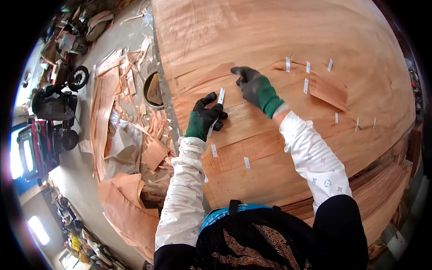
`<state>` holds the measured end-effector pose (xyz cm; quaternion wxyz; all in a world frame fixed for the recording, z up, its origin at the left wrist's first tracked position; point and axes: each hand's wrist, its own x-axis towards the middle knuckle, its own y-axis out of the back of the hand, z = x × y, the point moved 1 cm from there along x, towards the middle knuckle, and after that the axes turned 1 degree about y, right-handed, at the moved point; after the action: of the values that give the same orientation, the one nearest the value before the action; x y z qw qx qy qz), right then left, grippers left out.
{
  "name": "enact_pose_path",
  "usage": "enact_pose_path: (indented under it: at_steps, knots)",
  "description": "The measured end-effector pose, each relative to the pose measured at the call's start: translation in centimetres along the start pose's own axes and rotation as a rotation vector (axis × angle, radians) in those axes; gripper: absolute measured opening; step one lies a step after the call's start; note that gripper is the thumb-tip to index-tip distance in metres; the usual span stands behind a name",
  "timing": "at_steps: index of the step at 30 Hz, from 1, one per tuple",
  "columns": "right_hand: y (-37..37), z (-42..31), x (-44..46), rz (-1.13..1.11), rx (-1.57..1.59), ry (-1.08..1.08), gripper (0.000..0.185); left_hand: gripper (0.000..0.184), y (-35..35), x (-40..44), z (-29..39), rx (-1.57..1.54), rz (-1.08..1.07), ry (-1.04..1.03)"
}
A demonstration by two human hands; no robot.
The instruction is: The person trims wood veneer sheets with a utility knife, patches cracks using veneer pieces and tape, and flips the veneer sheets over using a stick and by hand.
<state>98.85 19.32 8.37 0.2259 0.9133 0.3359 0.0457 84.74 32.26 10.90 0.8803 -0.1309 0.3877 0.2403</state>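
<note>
My left hand (208,114), in a black glove with a green cuff, is closed on a strip of white tape (221,96) that sticks up past the fingertips. Another white piece (210,130) shows at the edge of its palm. My right hand (253,86), gloved the same way, is over the wood veneer sheet (270,40) near a darker split. Its index finger points left, apart from the thumb, and I see nothing held in it. Several short white tape pieces (247,162) lie on the sheet. A loose veneer piece (328,90) lies to the right.
Veneer scraps (155,153) and a round container (154,89) are on the floor at left. A stack of veneer (382,193) shows along the lower right edge. A motorcycle (58,101) and a red vehicle (38,150) stand farther left.
</note>
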Motion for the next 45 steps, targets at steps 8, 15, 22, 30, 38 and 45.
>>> enact_pose_path:
  at_steps: [8, 15, 22, 30, 38, 45]
  knots:
    - [-4.2, -0.3, -5.4, -0.120, -1.022, 0.602, 0.037, 0.038, 0.7, -2.9, -1.2, 0.287, -0.006, -0.275]
    - [-4.6, -3.5, -4.5, -0.288, -1.135, 0.433, 0.031, 0.021, 11.2, 0.1, 1.9, -0.049, 0.190, -0.135]
    - [-11.0, -7.8, 0.2, 0.100, -0.981, 0.780, 0.026, 0.025, 11.4, 1.8, 0.6, -0.178, 0.203, -0.104]
    - [-14.7, -6.6, 1.6, -0.194, -1.176, 0.736, 0.031, 0.017, 15.2, 0.3, 1.5, 0.263, 0.178, -0.256]
    - [-12.4, -7.3, 2.1, -0.210, -0.995, 0.689, 0.027, 0.024, 12.3, -5.2, -2.8, -0.172, 0.054, -0.045]
    - [-13.4, -6.7, -7.3, -0.331, -1.032, 0.755, 0.028, 0.021, 10.8, -2.9, -8.2, -0.198, 0.105, -0.044]
